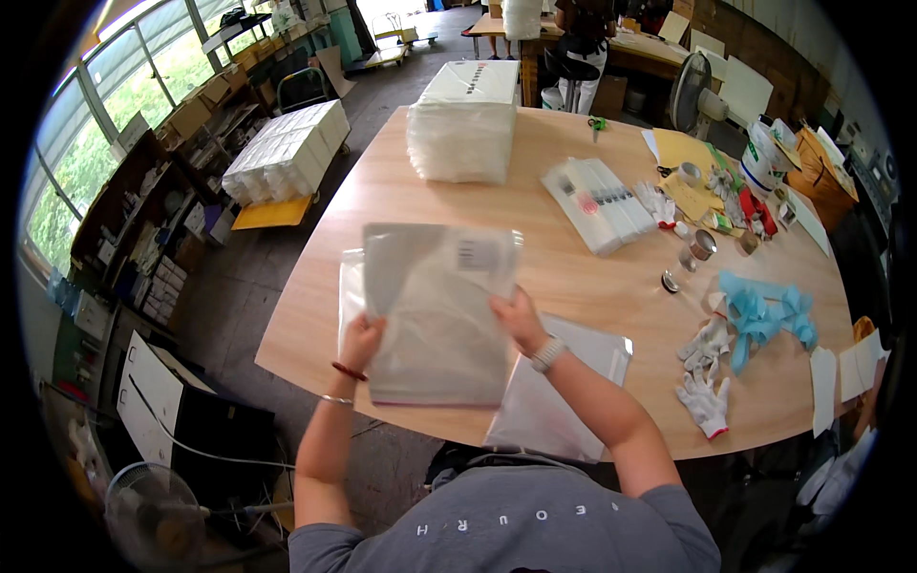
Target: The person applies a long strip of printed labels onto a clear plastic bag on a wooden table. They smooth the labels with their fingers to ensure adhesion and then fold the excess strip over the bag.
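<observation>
Raised over the near edge of the table (pixel 315 315), a flat, clear plastic bag (pixel 439 325) with a small printed patch near its top right is held upright between my hands; it may be several bags together. My left hand (pixel 363 342) grips its left edge, and my right hand (pixel 519 320) grips the right edge, fingers partly hidden behind it. Beneath my right forearm lies a glossy plastic sheet or bag (pixel 564 387), overhanging the table's front edge. Another clear bag (pixel 351 296) shows behind the held one on the left.
A tall stack of plastic bags (pixel 463 124) stands at the far side, with a flatter pile (pixel 599 205) to its right. White gloves (pixel 705 382), blue cloth strips (pixel 764 315) and tape rolls (pixel 703 245) lie at right. A loaded yellow cart (pixel 272 212) stands left; a person (pixel 583 38) is behind.
</observation>
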A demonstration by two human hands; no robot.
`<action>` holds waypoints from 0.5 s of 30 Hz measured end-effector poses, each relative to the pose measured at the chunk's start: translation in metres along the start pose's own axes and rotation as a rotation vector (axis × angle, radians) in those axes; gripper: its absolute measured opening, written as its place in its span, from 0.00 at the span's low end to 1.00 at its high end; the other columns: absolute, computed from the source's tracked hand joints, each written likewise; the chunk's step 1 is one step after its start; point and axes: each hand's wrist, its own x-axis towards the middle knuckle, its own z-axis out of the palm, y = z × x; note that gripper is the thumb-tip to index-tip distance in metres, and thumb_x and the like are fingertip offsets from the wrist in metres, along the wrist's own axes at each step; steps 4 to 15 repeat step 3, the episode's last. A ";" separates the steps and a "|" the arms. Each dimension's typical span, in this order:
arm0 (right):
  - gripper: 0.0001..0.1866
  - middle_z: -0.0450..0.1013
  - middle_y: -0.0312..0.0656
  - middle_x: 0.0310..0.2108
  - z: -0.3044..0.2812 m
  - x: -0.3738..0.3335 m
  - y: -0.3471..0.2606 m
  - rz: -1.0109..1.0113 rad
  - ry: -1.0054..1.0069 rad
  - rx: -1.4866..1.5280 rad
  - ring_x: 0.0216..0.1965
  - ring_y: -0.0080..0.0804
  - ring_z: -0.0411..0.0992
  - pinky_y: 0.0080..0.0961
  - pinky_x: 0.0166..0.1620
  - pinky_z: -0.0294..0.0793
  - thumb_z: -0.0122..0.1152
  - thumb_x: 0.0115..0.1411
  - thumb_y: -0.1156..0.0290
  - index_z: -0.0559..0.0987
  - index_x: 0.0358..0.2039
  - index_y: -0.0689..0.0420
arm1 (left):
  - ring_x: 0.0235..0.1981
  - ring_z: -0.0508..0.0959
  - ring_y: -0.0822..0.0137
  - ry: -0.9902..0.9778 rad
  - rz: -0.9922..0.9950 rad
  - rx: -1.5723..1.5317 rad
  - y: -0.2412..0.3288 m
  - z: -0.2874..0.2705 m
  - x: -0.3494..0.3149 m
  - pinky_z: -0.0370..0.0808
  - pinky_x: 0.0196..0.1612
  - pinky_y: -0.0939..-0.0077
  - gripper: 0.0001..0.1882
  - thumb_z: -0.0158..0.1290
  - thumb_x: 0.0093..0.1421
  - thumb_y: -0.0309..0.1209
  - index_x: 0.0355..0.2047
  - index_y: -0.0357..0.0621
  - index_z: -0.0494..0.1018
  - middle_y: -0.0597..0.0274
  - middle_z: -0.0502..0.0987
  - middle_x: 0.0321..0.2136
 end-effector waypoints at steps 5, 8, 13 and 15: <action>0.22 0.70 0.42 0.36 0.036 0.084 0.068 0.075 -0.097 -0.197 0.35 0.24 0.66 0.21 0.39 0.66 0.55 0.51 0.69 0.66 0.45 0.63 | 0.30 0.71 0.78 0.014 -0.103 0.026 -0.025 -0.070 0.052 0.69 0.33 0.85 0.18 0.47 0.55 0.31 0.45 0.35 0.64 0.62 0.73 0.32; 0.22 0.70 0.42 0.36 0.036 0.084 0.068 0.075 -0.097 -0.197 0.35 0.24 0.66 0.21 0.39 0.66 0.55 0.51 0.69 0.66 0.45 0.63 | 0.30 0.71 0.78 0.014 -0.103 0.026 -0.025 -0.070 0.052 0.69 0.33 0.85 0.18 0.47 0.55 0.31 0.45 0.35 0.64 0.62 0.73 0.32; 0.22 0.70 0.42 0.36 0.036 0.084 0.068 0.075 -0.097 -0.197 0.35 0.24 0.66 0.21 0.39 0.66 0.55 0.51 0.69 0.66 0.45 0.63 | 0.30 0.71 0.78 0.014 -0.103 0.026 -0.025 -0.070 0.052 0.69 0.33 0.85 0.18 0.47 0.55 0.31 0.45 0.35 0.64 0.62 0.73 0.32; 0.22 0.70 0.42 0.36 0.036 0.084 0.068 0.075 -0.097 -0.197 0.35 0.24 0.66 0.21 0.39 0.66 0.55 0.51 0.69 0.66 0.45 0.63 | 0.30 0.71 0.78 0.014 -0.103 0.026 -0.025 -0.070 0.052 0.69 0.33 0.85 0.18 0.47 0.55 0.31 0.45 0.35 0.64 0.62 0.73 0.32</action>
